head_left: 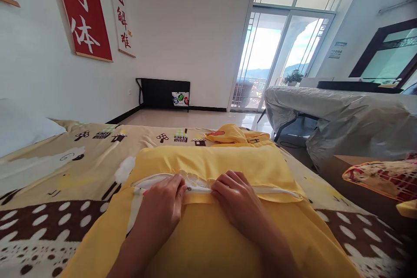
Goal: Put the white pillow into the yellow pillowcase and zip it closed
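Observation:
A yellow fabric cover (221, 230) lies across the bed with a white zipper (202, 190) running crosswise over it. My left hand (164, 202) is closed at the zipper, its fingertips right beside the small metal slider (189, 188). To the left of that hand the zipper's edges are parted and white material (153, 179) shows between them. Loose threads (195, 181) lie along the seam between my hands. My right hand (234, 195) pinches the zipper edge a little to the right of the slider. Right of it, the zipper's two sides lie together.
Beneath the cover spreads a patterned bed sheet (81, 165). Crumpled yellow cloth (239, 134) lies at the far edge of the bed, and a white pillow (26, 128) at the left. A table under plastic sheeting (352, 113) and a cardboard box (352, 178) stand on the right.

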`<state>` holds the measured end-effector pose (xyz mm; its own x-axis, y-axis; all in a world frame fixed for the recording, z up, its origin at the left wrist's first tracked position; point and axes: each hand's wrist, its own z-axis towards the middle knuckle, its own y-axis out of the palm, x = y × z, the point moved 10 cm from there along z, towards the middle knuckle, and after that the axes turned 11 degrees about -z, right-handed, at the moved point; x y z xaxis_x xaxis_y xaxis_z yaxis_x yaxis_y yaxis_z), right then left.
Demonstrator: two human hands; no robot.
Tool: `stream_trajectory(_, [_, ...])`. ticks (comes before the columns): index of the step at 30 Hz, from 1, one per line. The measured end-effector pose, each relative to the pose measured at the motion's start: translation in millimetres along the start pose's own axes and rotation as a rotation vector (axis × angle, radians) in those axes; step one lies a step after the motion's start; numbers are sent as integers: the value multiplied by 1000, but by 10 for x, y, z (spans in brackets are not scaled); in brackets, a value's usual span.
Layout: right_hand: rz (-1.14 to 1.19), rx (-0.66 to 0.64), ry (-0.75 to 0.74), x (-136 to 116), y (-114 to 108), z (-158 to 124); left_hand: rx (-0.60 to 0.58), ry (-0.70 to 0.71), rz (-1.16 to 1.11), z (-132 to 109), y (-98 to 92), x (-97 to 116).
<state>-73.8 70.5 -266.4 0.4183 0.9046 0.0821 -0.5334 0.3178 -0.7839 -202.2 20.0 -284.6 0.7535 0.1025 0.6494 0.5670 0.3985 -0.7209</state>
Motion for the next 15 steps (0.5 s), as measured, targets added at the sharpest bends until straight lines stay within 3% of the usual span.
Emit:
stream_trajectory(3, [-18,65,31,-29,-63,5,-54,-15,-33,-20,-11,-15])
stream_trajectory(8, [28,384,127,-196,-320,-29,-44,-4,-66,-32,-5,3])
stream_trajectory(12, [107,340,35,-478,-84,43,-39,16,-22,-31,29,-2])
stream_trajectory(15, [122,314,54,-482,84,62,-67,21,16,-21,63,-13])
